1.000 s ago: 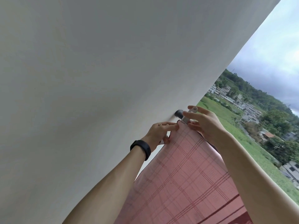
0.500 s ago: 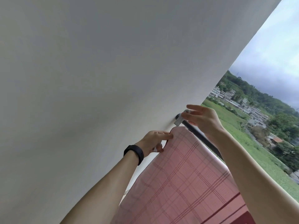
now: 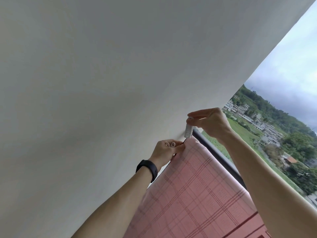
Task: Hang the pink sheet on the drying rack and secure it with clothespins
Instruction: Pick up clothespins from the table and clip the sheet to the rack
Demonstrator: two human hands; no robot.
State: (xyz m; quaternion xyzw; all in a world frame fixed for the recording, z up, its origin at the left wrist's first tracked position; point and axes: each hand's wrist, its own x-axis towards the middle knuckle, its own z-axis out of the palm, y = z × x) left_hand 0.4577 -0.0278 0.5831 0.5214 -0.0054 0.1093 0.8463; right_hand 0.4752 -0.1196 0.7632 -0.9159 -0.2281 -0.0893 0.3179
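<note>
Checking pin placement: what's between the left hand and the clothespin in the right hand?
Head view: only the sheet's top corner over the dark rod, between left hand and clothespin held in right hand.

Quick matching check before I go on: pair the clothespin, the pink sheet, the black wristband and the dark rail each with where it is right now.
Things:
1. clothespin
2. pink sheet
3. wristband
4. rail

Places:
A. on the left wrist
B. runs down to the right from the wall, under the cloth's top fold
C. pinched in the right hand, tip down over the sheet's top corner
D. draped over the rail, its corner held by the left hand

Pairs: 1-C, 2-D, 3-A, 4-B
</note>
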